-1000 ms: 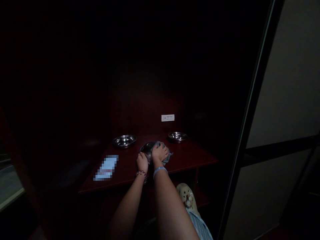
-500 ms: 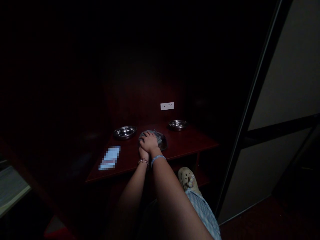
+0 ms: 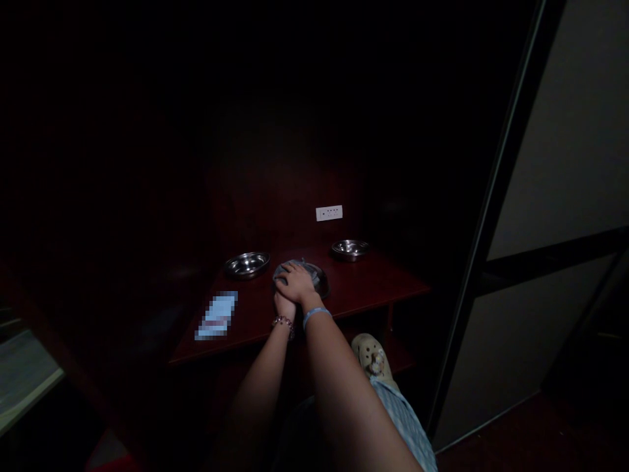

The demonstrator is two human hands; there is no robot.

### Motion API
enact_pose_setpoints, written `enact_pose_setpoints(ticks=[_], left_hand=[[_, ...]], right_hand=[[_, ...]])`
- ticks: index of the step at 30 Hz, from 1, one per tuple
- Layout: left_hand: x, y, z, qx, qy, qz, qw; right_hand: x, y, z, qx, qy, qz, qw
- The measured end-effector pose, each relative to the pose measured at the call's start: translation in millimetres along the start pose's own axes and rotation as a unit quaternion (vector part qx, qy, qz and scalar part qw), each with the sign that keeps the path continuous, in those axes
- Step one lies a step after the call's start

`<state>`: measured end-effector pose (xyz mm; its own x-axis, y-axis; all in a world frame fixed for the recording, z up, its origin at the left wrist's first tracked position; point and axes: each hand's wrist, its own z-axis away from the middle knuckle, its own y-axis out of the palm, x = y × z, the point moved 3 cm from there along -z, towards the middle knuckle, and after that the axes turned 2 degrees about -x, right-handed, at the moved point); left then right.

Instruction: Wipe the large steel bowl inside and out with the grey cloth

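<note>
Near the middle of the dark red shelf, my right hand [image 3: 296, 283] lies over a grey-blue cloth [image 3: 279, 270], its fingers stretched and apart. Under the cloth a shiny metal dish [image 3: 322, 283] shows at the right; I cannot tell which way up it is. My left hand [image 3: 284, 304], with a beaded bracelet at its wrist, reaches in beside and partly below the right one. Its fingers are hidden. A blue band circles my right wrist. Two more round metal dishes sit farther back, one dish [image 3: 247, 265] on the left, the other dish [image 3: 350, 250] on the right.
A blurred light-blue flat item [image 3: 217, 316] lies on the shelf [image 3: 373, 282] at the left. A white socket panel [image 3: 329, 213] is on the back wall. My clog [image 3: 371, 357] is near the shelf's front edge. A grey sliding panel [image 3: 560, 164] stands at the right.
The view has shifted slightly, so things appear a little lower. Both hands stay at the cloth and dish, with almost no visible movement between them.
</note>
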<state>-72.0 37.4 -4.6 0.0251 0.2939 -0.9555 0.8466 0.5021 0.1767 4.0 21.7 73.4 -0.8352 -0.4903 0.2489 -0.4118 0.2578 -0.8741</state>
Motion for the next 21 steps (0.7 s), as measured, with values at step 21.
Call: enact_pose_setpoints(ticks=[21], left_hand=[[4.0,2.0,1.2,-0.038,-0.029,-0.163,0.986]], right_hand=[[-46.6,-17.1,21.4,-0.046,0.393,-0.107,0.912]])
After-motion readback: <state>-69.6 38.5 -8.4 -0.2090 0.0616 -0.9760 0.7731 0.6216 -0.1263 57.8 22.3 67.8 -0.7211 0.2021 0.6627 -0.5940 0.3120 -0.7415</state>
